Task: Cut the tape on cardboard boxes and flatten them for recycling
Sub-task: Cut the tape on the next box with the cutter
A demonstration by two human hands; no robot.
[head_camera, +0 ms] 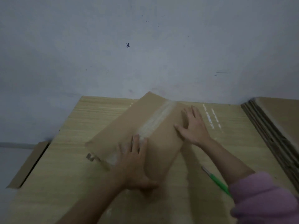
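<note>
The cardboard box (142,135) lies slantwise on the wooden counter (77,143), its top face crossed lengthwise by a strip of clear tape (155,122) that looks uncut. The left hand (134,160) lies flat on the near end of the box, fingers spread over the tape, thumb down the near side. The right hand (192,125) rests flat on the right part of the top, fingers wide and straight. Neither hand holds anything.

A green-handled knife (215,180) lies on the counter just beside the right forearm, blade end toward the box and partly under the pink sleeve (265,198). That is the chief hazard, in my judgement: a reach or a sweep of the arm could catch the blade or knock it off the edge. Pressing down while the tape holds would likely buckle the box rather than fold it along its seams. A torn corner (91,156) at the left end could rip further.

At right stands a stack of flattened cardboard (275,126); another piece (27,167) hangs off the counter's left side. No brand, label or writing can be read on anything.
</note>
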